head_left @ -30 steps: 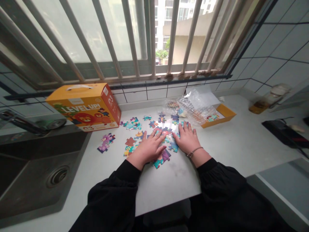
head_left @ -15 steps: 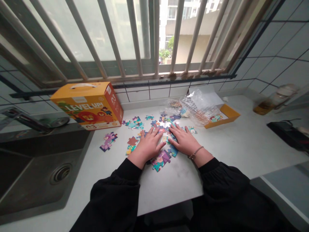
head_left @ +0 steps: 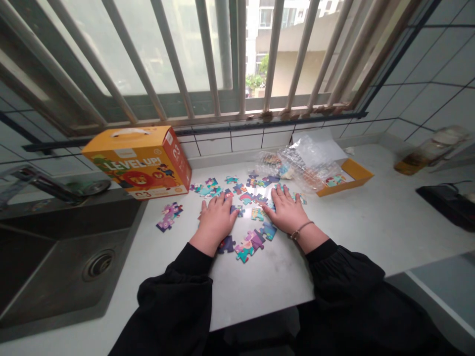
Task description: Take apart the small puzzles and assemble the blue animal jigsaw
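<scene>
My left hand (head_left: 215,220) lies flat, palm down, over several jigsaw puzzle pieces, its fingers stretched out and covering some of them. Palm down too, my right hand (head_left: 286,208) rests with fingers apart on the right side of the spread pieces. Between the hands lie loose puzzle pieces (head_left: 257,214). Closer to me is a joined purple and teal puzzle section (head_left: 250,245), and a dark puzzle piece (head_left: 226,244) sits by my left wrist. A purple puzzle cluster (head_left: 170,215) lies apart on the left. More teal pieces (head_left: 206,188) are near the box.
An orange puzzle box (head_left: 141,163) stands at the back left beside the sink (head_left: 67,277). Clear plastic bags (head_left: 304,165) and an open yellow box tray (head_left: 354,179) lie at the back right. A bottle (head_left: 426,153) and a black object (head_left: 445,205) are farther right.
My hands have moved apart, the left one shifting left and the right one slightly right. More puzzle pieces between them now show.
</scene>
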`<state>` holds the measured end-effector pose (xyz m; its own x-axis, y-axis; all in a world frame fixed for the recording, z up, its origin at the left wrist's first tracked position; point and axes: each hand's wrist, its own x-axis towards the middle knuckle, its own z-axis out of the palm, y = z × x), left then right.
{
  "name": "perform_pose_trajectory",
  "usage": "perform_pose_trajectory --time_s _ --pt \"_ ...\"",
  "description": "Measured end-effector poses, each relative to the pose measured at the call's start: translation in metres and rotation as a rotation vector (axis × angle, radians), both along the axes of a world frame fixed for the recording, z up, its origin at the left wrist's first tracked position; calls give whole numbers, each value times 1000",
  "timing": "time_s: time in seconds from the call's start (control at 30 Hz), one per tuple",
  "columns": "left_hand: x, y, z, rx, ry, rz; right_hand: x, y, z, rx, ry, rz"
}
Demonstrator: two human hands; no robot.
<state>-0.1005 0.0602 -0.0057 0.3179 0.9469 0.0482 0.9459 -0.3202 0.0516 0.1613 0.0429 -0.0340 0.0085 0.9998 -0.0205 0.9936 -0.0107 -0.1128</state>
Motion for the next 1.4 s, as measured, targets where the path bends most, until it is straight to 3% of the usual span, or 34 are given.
perform_pose_trajectory --time_s 0.2,0.4,0.5,0.7,0.87,1.1,1.4 --pt "4 1 -12 -100 19 -26 -3 0 8 -55 15 180" --pt "9 0 -14 -118 -57 -288 -10 4 3 -23 -7 -22" --pt "12 -2 -13 -148 -70 -356 -10 5 2 -29 -20 -80" --pt "14 -5 -6 -111 -115 -321 -2 10 7 42 71 46" --pt "13 -5 -5 -92 -151 -321 4 34 8 140 161 -29" --pt "14 -7 -5 -110 -145 -310 -8 69 4 46 96 12" --pt "15 -7 -4 -120 -125 -306 -22 80 3 70 88 106"
